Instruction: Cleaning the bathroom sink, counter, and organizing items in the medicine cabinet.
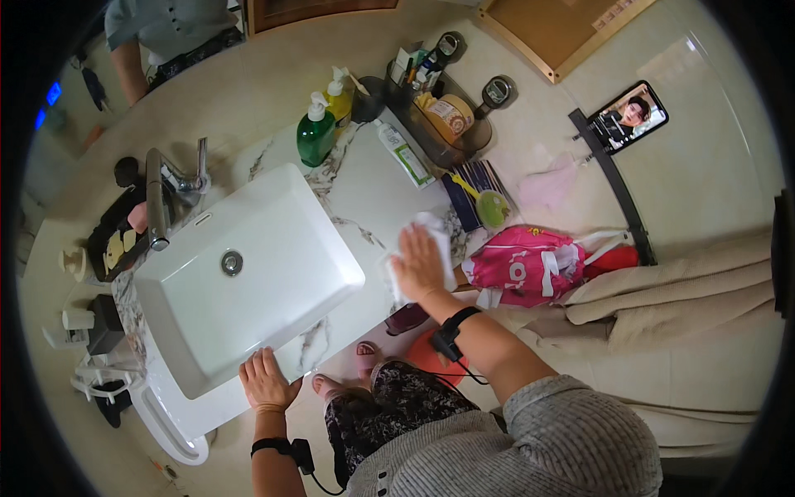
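Note:
My right hand [421, 262] presses down on a white cloth [442, 238] on the marbled countertop [358, 217], right of the sink. The cloth shows around the fingers and palm; what is under the palm is hidden. At the front left, my left hand [268, 382] rests over the front rim of the white rectangular sink [248, 282], fingers laid forward and thumb apart, holding nothing. Beyond the right hand lie a white and green tube [404, 155], a dark blue box [469, 195] and a green round item with a yellow handle [492, 209].
A chrome faucet [156, 199] stands behind the sink, beside a black tray [116, 236] with soaps. Green [315, 132] and yellow [339, 101] pump bottles stand at the back. A pink bag [523, 267] and a phone [629, 118] hang at the right wall.

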A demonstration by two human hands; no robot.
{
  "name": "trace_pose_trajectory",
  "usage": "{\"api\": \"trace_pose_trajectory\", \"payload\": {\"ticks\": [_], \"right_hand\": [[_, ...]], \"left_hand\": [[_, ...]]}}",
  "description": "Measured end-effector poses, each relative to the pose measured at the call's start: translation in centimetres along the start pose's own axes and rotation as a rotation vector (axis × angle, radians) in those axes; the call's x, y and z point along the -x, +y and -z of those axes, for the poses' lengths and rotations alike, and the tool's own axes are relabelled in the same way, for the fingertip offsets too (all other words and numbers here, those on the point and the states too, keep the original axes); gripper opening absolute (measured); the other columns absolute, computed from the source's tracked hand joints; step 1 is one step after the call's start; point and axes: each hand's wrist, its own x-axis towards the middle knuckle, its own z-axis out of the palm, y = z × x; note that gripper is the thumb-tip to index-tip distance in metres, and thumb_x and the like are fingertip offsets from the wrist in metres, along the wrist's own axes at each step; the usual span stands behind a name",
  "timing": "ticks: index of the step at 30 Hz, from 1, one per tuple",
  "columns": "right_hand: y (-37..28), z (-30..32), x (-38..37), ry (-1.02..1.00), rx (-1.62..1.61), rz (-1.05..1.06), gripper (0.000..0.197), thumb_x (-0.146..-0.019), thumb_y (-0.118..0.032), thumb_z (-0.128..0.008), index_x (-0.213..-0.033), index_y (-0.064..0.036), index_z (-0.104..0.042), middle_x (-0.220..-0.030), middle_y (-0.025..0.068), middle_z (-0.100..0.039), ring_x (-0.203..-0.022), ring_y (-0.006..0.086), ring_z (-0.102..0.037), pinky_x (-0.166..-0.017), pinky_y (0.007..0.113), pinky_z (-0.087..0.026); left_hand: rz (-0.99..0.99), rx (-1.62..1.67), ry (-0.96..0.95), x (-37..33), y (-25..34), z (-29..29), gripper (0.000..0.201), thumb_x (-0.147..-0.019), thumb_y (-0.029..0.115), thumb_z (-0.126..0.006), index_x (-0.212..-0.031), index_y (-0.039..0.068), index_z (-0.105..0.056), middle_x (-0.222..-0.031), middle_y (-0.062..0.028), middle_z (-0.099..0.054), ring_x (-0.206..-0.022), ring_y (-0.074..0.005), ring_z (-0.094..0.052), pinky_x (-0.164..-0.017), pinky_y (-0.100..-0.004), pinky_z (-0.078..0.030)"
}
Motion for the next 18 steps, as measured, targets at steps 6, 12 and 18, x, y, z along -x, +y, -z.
{"api": "trace_pose_trajectory", "payload": {"ticks": [6,12,18], "right_hand": [[-7.0,1.1,5.6,-0.148,-0.054,0.265,0.058,-0.091,-0.041,-0.021,-0.137,-0.0052,-0.025,-0.144,0.0126,-0.02,-0.135,0.0252,-0.013,-0.109,0.038,-0.01],[-4.2,2.1,8.0,-0.092,-0.313,0.504,0.055,-0.082,-0.027,-0.052,-0.131,-0.0074,-0.038,-0.141,0.0095,-0.029,-0.132,0.0209,-0.022,-0.109,0.037,-0.015],[5.4,-1.0,6.6,0.236,-0.377,-0.037,0.036,-0.085,-0.017,-0.048,-0.117,-0.0016,-0.049,-0.126,0.0175,-0.045,-0.121,0.0335,-0.038,-0.102,0.041,-0.028]], "left_hand": [[0.023,-0.023,-0.015,0.5,-0.5,-0.5,0.082,-0.056,0.044,-0.073,-0.119,0.004,-0.04,-0.112,-0.0098,-0.048,-0.107,-0.0262,-0.043,-0.098,-0.0411,-0.028],[0.035,-0.032,-0.033,0.5,-0.1,-0.5,0.082,-0.056,0.046,-0.073,-0.118,0.004,-0.041,-0.112,-0.0097,-0.049,-0.107,-0.0261,-0.044,-0.096,-0.0416,-0.029],[0.007,-0.015,-0.011,0.5,0.1,-0.5,0.082,-0.057,0.048,-0.072,-0.119,0.004,-0.041,-0.113,-0.0098,-0.049,-0.108,-0.0257,-0.044,-0.096,-0.0417,-0.028]]}}
